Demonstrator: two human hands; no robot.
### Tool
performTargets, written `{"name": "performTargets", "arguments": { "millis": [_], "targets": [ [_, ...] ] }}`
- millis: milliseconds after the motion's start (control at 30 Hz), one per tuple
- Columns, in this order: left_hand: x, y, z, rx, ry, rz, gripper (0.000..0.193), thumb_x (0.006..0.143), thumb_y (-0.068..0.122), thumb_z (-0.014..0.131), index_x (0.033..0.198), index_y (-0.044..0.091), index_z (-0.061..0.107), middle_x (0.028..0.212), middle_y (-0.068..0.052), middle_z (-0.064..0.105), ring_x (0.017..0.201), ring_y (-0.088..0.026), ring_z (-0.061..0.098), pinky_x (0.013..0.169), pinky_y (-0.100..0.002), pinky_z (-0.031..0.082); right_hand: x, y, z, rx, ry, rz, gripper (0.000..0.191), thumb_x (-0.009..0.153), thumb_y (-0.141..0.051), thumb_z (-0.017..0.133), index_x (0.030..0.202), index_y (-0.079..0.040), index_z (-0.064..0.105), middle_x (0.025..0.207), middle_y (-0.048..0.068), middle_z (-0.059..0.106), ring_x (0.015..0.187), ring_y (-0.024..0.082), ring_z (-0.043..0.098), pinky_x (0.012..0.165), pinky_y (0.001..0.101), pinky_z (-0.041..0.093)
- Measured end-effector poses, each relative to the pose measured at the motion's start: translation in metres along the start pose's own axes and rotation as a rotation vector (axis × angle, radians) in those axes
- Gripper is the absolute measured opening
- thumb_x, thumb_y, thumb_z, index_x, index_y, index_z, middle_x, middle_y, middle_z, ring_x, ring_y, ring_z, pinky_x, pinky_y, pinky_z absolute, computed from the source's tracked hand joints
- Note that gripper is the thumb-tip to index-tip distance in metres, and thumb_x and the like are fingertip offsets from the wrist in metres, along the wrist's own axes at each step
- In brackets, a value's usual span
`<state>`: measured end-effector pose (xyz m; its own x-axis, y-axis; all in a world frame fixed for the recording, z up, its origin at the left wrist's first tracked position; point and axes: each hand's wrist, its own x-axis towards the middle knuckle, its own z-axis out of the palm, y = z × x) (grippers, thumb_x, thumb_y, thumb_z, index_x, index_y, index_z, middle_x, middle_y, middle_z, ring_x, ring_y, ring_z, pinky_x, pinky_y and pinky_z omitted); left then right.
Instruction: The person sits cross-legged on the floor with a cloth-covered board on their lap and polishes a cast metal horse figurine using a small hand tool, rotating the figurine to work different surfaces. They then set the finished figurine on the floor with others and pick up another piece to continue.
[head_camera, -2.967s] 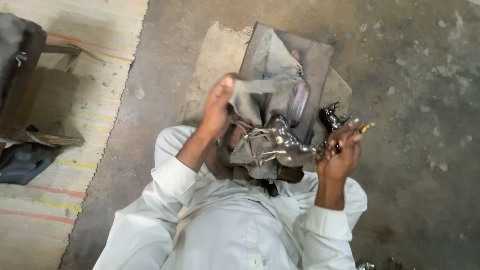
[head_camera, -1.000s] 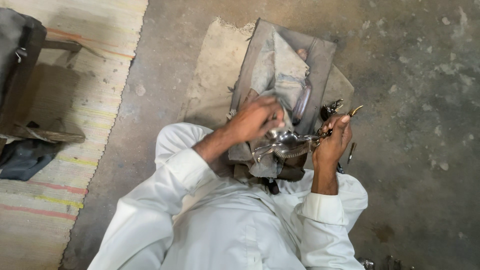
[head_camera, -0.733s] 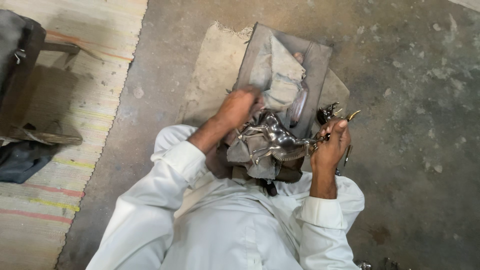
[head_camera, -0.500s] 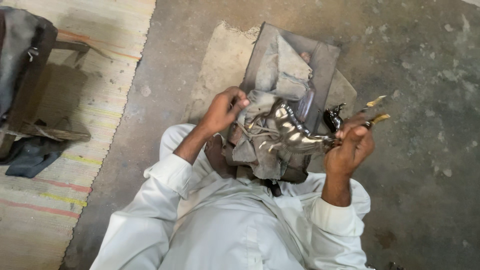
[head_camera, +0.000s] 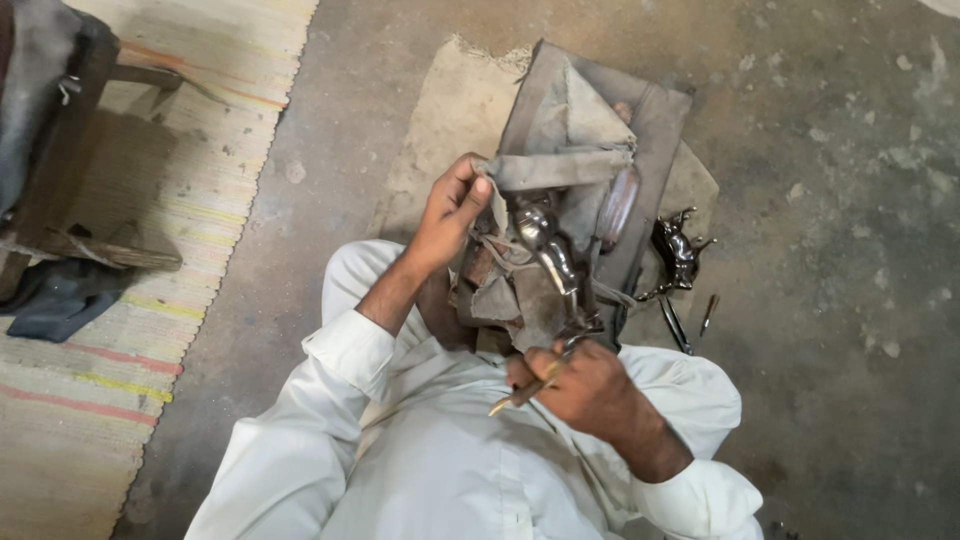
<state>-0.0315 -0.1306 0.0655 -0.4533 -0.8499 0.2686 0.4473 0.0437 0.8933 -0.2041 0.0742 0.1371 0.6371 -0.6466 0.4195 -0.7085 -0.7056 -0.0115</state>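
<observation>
My left hand (head_camera: 452, 208) pinches a fold of grey-brown cloth (head_camera: 560, 165) and presses it toward a shiny metal animal figurine (head_camera: 549, 252). My right hand (head_camera: 583, 383) is closed on the lower end of that figurine and also grips a thin brass-coloured tool (head_camera: 522, 396) that sticks out to the left. The figurine stands nearly upright over my lap, partly wrapped by the cloth. White sleeves cover both my arms.
A second dark metal figurine (head_camera: 676, 255) and two thin tools (head_camera: 690, 322) lie on the burlap mat (head_camera: 445, 130) at my right. The floor is rough concrete. A striped woven rug (head_camera: 130, 320) and a dark wooden stool (head_camera: 60, 150) are at the left.
My right hand has drawn in toward my chest, turning the figurine from lying sideways to nearly upright. My left hand has moved up and now pinches the cloth against its top.
</observation>
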Motion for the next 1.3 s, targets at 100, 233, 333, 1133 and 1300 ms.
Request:
{"name": "performTargets", "arguments": {
  "millis": [100, 233, 333, 1133, 1300],
  "targets": [
    [-0.008, 0.001, 0.004, 0.134, -0.107, 0.083, 0.021, 0.108, 0.029, 0.060, 0.108, 0.009, 0.055, 0.100, 0.006, 0.050, 0.096, -0.005, 0.049, 0.087, -0.024, 0.043, -0.007, -0.014, 0.011, 0.006, -0.120, -0.032, 0.008, 0.085, -0.021, 0.073, 0.080, -0.017, 0.069, 0.095, -0.004, 0.066, 0.077, 0.014, 0.062, 0.067, 0.0297, 0.048],
    [-0.018, 0.003, 0.012, 0.658, -0.435, 0.342, 0.011, 0.099, 0.025, 0.073, 0.099, 0.014, 0.070, 0.100, 0.003, 0.061, 0.102, -0.016, 0.055, 0.095, -0.036, 0.042, -0.027, -0.012, 0.031, 0.207, -0.311, 0.003, 0.007, 0.079, -0.014, 0.071, 0.085, -0.014, 0.074, 0.093, -0.002, 0.064, 0.091, 0.016, 0.062, 0.075, 0.0339, 0.047],
    [-0.035, 0.003, 0.024, 0.909, -0.522, 0.380, 0.017, 0.089, 0.028, 0.077, 0.097, 0.014, 0.073, 0.107, 0.000, 0.062, 0.104, -0.023, 0.055, 0.092, -0.041, 0.039, -0.042, -0.006, 0.049, 0.228, -0.289, 0.006, 0.012, 0.079, -0.011, 0.070, 0.090, -0.012, 0.076, 0.100, -0.001, 0.066, 0.093, 0.015, 0.061, 0.075, 0.0339, 0.045],
    [0.024, 0.023, -0.024, 1.410, 0.067, 0.288, 0.025, 0.087, -0.005, 0.070, 0.107, 0.008, 0.073, 0.104, -0.009, 0.064, 0.104, -0.030, 0.061, 0.090, -0.043, 0.049, -0.083, 0.000, 0.058, 0.141, -0.183, 0.375, 0.015, 0.073, -0.006, 0.076, 0.085, -0.014, 0.080, 0.096, -0.004, 0.068, 0.087, 0.019, 0.057, 0.072, 0.0368, 0.042],
    [-0.013, 0.023, -0.029, 1.183, 0.032, 0.297, 0.034, 0.091, -0.001, 0.063, 0.123, 0.011, 0.065, 0.118, -0.009, 0.060, 0.111, -0.026, 0.060, 0.096, -0.041, 0.049, -0.088, 0.009, 0.056, 0.133, -0.196, 0.402, 0.015, 0.069, -0.002, 0.076, 0.079, -0.014, 0.079, 0.097, -0.005, 0.070, 0.088, 0.020, 0.058, 0.073, 0.0383, 0.042]
  ]
}}
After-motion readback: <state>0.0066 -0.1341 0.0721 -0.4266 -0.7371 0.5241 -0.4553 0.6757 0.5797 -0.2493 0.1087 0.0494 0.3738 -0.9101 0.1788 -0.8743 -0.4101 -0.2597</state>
